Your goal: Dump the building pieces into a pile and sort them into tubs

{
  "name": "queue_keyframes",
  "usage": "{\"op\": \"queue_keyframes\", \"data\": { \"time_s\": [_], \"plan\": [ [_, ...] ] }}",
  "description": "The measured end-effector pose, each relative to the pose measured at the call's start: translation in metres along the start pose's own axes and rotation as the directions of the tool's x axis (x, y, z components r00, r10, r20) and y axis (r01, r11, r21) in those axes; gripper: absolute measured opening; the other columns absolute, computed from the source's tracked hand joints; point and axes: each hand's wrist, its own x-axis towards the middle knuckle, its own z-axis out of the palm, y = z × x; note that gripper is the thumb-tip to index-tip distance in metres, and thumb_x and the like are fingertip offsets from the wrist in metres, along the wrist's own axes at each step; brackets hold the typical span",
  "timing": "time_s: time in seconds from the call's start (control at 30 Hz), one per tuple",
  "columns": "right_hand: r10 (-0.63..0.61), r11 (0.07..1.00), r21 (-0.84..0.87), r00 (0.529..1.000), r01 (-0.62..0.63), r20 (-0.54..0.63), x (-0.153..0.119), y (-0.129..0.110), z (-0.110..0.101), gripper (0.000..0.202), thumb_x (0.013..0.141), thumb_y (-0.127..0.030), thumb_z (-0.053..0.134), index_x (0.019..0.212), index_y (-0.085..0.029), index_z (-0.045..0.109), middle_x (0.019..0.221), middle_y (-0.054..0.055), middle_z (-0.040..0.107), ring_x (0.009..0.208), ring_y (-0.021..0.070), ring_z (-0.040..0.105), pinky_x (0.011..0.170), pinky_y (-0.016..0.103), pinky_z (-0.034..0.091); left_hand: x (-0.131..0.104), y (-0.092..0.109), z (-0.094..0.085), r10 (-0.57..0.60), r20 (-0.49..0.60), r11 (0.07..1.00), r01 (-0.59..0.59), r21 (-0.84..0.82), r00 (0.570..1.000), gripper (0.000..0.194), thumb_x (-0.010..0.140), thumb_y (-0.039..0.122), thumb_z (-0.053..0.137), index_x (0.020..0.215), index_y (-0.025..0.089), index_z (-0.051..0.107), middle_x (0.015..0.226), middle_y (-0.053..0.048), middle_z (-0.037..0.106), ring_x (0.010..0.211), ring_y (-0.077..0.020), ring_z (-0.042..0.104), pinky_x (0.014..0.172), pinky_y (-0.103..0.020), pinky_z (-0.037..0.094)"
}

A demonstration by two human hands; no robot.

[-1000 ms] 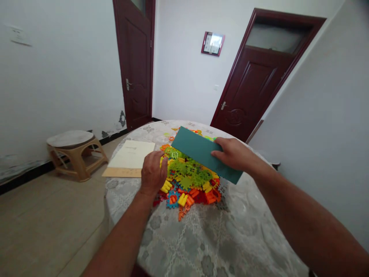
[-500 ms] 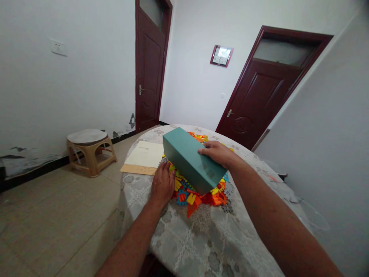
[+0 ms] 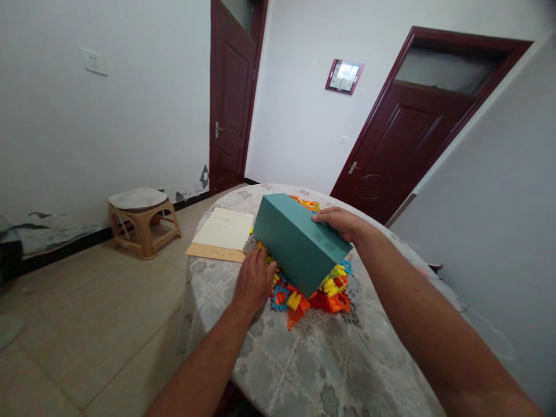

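Observation:
A teal box (image 3: 299, 240) stands tilted over a pile of colourful plastic pieces (image 3: 334, 286). My right hand (image 3: 341, 223) grips the top and far right edge of the box, its fingertips on the upper face. My left hand (image 3: 255, 279) rests at the left side of the pile, beside the box's lower left edge. Its fingers lie on or next to some pieces, and their tips are partly hidden near the box. To the left of the box lies a cream booklet or card (image 3: 223, 227) with a tan strip along its near edge.
A patterned cloth covers the round table (image 3: 295, 365). Crumpled clear plastic (image 3: 486, 324) lies at the table's right edge. On the floor to the left stands a tan plastic stool (image 3: 145, 229). Two dark red doors and a framed item are at the back.
The box has tipped further, so more of its near long side shows and its top face looks narrower. My right hand has turned with it. The whole view has shifted slightly.

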Motion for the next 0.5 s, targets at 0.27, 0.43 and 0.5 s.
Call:
{"op": "queue_keyframes", "data": {
  "time_s": [0.27,0.43,0.5],
  "plan": [
    [0.228,0.961,0.123,0.962,-0.247,0.153,0.012,0.008,-0.030,0.028,0.101,-0.031,0.048,0.106,-0.015,0.070,0.084,0.011,0.081,0.076,0.0259,0.078,0.082,0.041,0.064,-0.005,0.005,0.006,0.004,0.051,0.998,-0.008,0.069,0.999,0.054,0.104,0.047,0.049,0.144,0.011,0.054,0.145,-0.024,0.061,0.142,-0.0366,0.054,0.119,-0.059,0.044],
    [0.237,0.942,0.187,0.948,-0.277,0.212,0.025,0.026,-0.050,0.030,0.103,-0.029,0.042,0.106,-0.014,0.069,0.082,0.009,0.081,0.075,0.0229,0.079,0.087,0.038,0.062,-0.007,0.008,0.007,0.048,0.083,0.991,-0.058,0.123,0.995,0.057,0.104,0.048,0.049,0.143,0.007,0.055,0.147,-0.026,0.059,0.144,-0.0381,0.050,0.120,-0.058,0.042],
    [0.201,0.957,0.167,0.956,-0.238,0.213,0.029,0.035,-0.055,0.030,0.103,-0.027,0.041,0.103,-0.015,0.068,0.081,0.008,0.081,0.076,0.0222,0.079,0.090,0.038,0.061,-0.008,0.009,0.008,0.050,0.077,0.989,-0.060,0.137,0.996,0.057,0.104,0.049,0.049,0.144,0.008,0.054,0.149,-0.026,0.058,0.146,-0.0382,0.049,0.120,-0.058,0.041]
  ]
}}
